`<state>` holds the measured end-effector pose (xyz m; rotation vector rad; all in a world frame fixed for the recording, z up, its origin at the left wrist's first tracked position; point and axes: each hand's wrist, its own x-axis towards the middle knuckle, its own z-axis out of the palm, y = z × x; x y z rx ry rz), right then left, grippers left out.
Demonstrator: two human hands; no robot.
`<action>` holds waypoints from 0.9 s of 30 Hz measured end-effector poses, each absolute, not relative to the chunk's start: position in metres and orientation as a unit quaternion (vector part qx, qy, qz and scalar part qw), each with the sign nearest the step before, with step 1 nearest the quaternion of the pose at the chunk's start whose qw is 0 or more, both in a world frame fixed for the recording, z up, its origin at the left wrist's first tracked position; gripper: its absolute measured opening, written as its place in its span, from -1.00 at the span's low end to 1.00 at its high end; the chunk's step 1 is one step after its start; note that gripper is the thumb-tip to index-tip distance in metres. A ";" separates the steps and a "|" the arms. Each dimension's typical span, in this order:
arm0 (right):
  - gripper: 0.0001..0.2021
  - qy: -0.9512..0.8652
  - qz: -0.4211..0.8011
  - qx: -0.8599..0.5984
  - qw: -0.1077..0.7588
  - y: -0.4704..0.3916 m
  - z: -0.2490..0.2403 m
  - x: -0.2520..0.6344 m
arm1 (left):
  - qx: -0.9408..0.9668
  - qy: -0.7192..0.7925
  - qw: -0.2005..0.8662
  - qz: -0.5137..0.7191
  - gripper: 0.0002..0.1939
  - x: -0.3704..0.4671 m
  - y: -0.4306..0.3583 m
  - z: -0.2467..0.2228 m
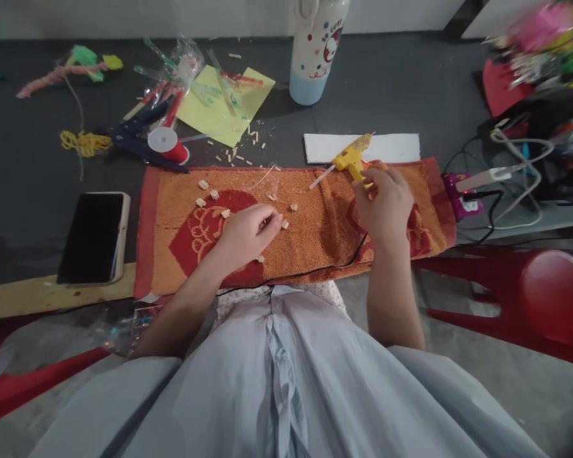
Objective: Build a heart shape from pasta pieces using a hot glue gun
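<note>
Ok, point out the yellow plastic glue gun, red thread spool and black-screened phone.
Yellow plastic glue gun [352,158]: head view, its body.
Red thread spool [165,142]: head view, its round white end.
Black-screened phone [92,238]: head view, middle of its screen.

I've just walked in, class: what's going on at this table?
A person's right hand is at the handle of a yellow glue gun; how firmly it grips is unclear. The left hand is over an orange towel, fingertips close by a small pale piece. More such pieces lie scattered on the towel. A white strip lies just beyond it.
</note>
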<state>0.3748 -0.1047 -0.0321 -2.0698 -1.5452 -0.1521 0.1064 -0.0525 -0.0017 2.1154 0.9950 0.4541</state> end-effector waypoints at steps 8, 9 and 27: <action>-0.63 -0.546 -0.025 -0.821 0.166 -0.060 -0.057 0.403 | 0.842 0.366 0.354 0.177 -0.74 0.115 -0.054 0.000; -0.63 -0.544 -0.013 -0.824 0.160 -0.057 -0.058 0.403 | 0.844 0.367 0.348 0.177 -0.75 0.115 -0.053 0.001; -0.48 -0.389 0.287 -0.670 0.564 -0.075 -0.060 0.458 | 0.832 0.425 0.301 0.189 -0.78 0.097 -0.039 0.000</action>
